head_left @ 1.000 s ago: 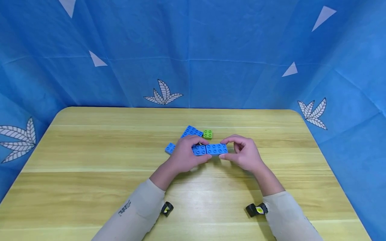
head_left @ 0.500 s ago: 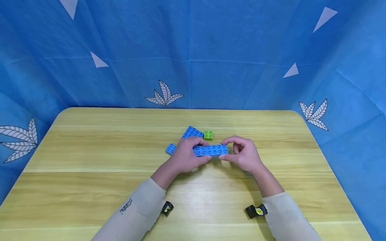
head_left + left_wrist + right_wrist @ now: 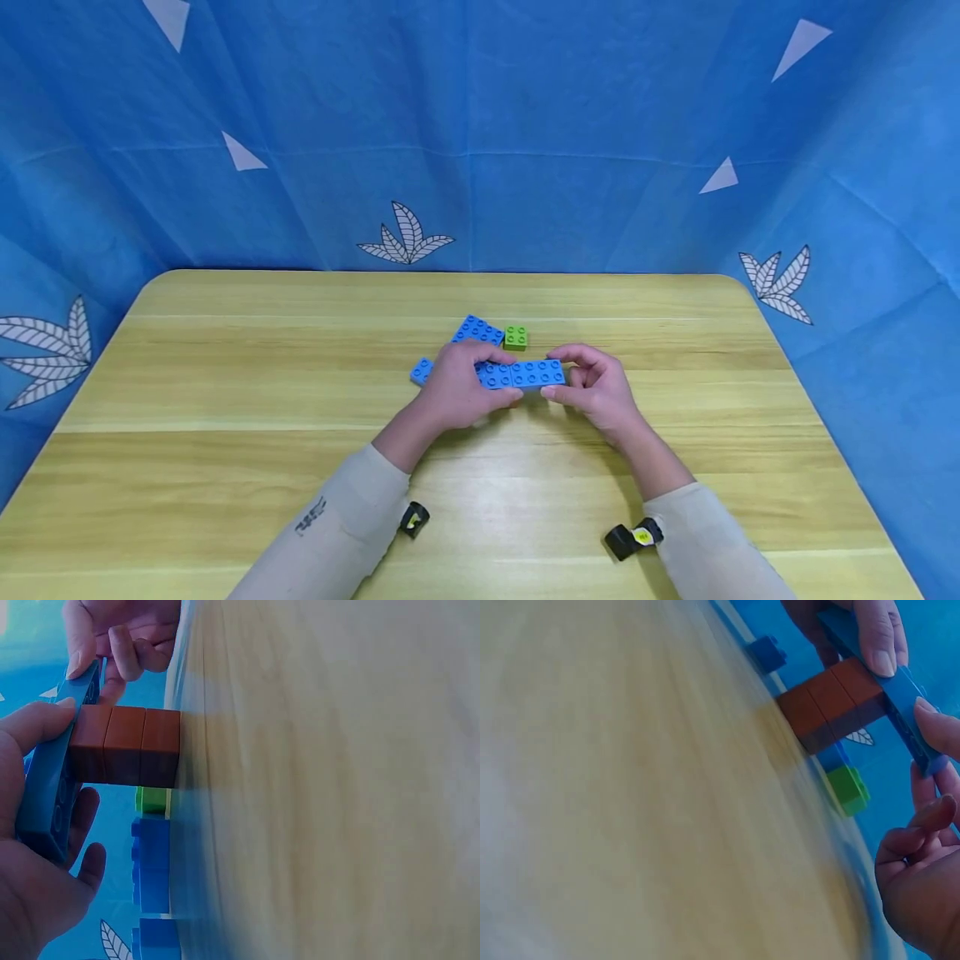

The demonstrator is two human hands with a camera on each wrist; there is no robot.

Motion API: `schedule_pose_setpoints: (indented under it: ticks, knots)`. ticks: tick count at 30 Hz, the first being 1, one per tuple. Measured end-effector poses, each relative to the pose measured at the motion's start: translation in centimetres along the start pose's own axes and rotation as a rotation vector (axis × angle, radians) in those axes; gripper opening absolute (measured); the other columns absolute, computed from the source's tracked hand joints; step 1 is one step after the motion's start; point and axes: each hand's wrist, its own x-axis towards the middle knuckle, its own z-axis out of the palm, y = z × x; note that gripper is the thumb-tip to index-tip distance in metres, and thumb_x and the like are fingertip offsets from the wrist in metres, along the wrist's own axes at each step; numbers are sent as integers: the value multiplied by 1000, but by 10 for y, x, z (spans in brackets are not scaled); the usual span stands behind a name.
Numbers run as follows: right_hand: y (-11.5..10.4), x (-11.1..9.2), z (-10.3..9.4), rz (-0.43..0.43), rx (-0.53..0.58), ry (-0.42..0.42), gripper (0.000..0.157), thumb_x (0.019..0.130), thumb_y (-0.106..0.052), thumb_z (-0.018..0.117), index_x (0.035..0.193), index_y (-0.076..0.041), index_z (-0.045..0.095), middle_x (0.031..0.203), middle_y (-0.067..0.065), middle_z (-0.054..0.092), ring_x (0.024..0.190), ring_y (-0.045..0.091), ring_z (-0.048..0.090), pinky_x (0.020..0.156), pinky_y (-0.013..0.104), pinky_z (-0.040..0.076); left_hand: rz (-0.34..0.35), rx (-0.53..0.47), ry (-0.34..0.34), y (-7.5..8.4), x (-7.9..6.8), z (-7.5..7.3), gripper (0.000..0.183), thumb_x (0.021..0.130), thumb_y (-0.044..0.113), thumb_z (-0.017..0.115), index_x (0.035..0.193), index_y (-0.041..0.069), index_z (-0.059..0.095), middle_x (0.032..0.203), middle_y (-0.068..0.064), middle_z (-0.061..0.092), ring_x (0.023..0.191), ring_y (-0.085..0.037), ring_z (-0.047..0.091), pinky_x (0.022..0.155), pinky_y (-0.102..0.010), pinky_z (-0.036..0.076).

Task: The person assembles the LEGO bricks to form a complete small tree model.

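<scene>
Left hand point(image 3: 457, 387) and right hand point(image 3: 602, 390) pinch long blue plastic bricks point(image 3: 536, 373) on boxy brown blocks point(image 3: 124, 746); likely joining; a push seems needed.

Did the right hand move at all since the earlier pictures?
Yes, a tiny bit. In the head view, against the green block, the right hand shifted slightly down and left in the picture.
</scene>
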Motion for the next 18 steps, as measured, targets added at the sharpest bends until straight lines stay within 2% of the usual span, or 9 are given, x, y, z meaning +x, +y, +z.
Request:
schedule_pose_setpoints:
  ticks: [4, 12, 15, 18]
  knots:
    - [4, -2, 1, 14, 38, 28, 40, 78, 14, 76, 115, 13, 61, 59, 6, 42, 49, 14, 35, 41, 25, 25, 0, 3, 16, 0, 0, 1, 39, 80, 33, 86, 115, 21, 76, 122, -3, 63, 114, -23, 54, 97, -46, 43]
    - [10, -1, 1, -4, 87, 48, 40, 77, 16, 76, 115, 13, 63, 59, 4, 42, 50, 13, 35, 42, 26, 24, 53, -22, 15, -7, -2, 0, 46, 79, 34, 87, 120, 19, 73, 129, -4, 61, 121, -24, 52, 101, -47, 41]
    - [11, -1, 2, -9, 97, 53, 40, 76, 17, 76, 114, 13, 63, 59, 4, 42, 50, 13, 35, 43, 26, 23, 101, -58, 25, -11, -3, -8, 50, 77, 34, 88, 121, 16, 72, 127, -1, 62, 119, -22, 53, 98, -46, 44]
    - [11, 0, 4, -12, 102, 58, 40, 76, 17, 76, 114, 14, 63, 60, 4, 42, 51, 13, 35, 44, 25, 24, 169, -112, 54, -19, -3, -23, 50, 77, 32, 88, 120, 11, 72, 121, 1, 65, 113, -22, 56, 94, -47, 47]
